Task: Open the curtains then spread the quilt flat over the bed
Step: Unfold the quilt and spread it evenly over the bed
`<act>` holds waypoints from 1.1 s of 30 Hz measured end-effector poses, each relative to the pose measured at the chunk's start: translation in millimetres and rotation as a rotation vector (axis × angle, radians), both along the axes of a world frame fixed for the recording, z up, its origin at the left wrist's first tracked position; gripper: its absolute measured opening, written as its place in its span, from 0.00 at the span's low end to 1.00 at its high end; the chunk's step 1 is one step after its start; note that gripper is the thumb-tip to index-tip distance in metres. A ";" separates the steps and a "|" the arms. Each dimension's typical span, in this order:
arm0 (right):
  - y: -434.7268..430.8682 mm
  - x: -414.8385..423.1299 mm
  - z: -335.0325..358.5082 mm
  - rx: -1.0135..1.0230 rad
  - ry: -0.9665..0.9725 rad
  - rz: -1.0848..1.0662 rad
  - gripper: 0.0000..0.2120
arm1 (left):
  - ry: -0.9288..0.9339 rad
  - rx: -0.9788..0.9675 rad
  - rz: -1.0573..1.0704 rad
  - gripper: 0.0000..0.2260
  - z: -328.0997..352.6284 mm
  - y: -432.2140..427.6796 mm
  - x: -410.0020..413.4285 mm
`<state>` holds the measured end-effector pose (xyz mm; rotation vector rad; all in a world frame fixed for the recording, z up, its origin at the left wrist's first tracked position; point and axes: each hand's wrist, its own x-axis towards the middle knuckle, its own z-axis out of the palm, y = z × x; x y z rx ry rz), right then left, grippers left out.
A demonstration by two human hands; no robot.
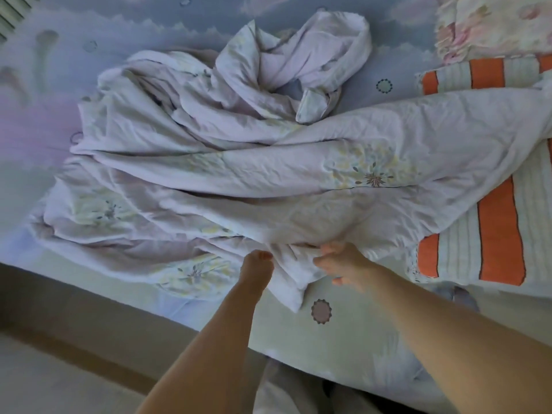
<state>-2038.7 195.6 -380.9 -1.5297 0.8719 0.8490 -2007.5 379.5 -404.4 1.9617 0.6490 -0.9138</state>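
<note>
Cloud-print bed [209, 25] under crumpled quilt [268, 174]; hands, left [258, 271] and right [342, 264], clenched on its edge

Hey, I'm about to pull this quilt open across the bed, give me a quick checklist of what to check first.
1. Left hand grips the quilt at its near edge: ok.
2. Right hand grips the same edge: ok.
3. Quilt lying flat: not ok, it is bunched and twisted at the far side.
4. Quilt clear of the striped pillow: not ok, it drapes over it.
5. Curtains open: cannot tell, out of view.
</note>
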 end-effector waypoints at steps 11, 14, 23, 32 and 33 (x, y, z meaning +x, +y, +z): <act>79.9 1.2 -56.3 -0.434 -0.283 0.617 0.39 | -0.018 0.062 -0.126 0.31 -50.1 96.0 8.0; 76.7 13.8 -54.1 -0.732 -0.285 0.865 0.32 | 0.078 0.012 -0.240 0.31 -57.7 109.2 13.5; -21.5 56.8 7.3 -0.828 -0.342 1.046 0.10 | -0.009 0.533 -1.208 0.45 -65.6 110.0 9.0; -90.8 10.0 15.9 -1.092 -0.253 1.183 0.15 | -0.104 0.397 -1.057 0.24 -66.9 98.3 -10.3; -84.3 8.8 12.9 -1.047 -0.250 1.123 0.12 | -0.109 0.295 -0.952 0.26 -66.2 93.8 -13.1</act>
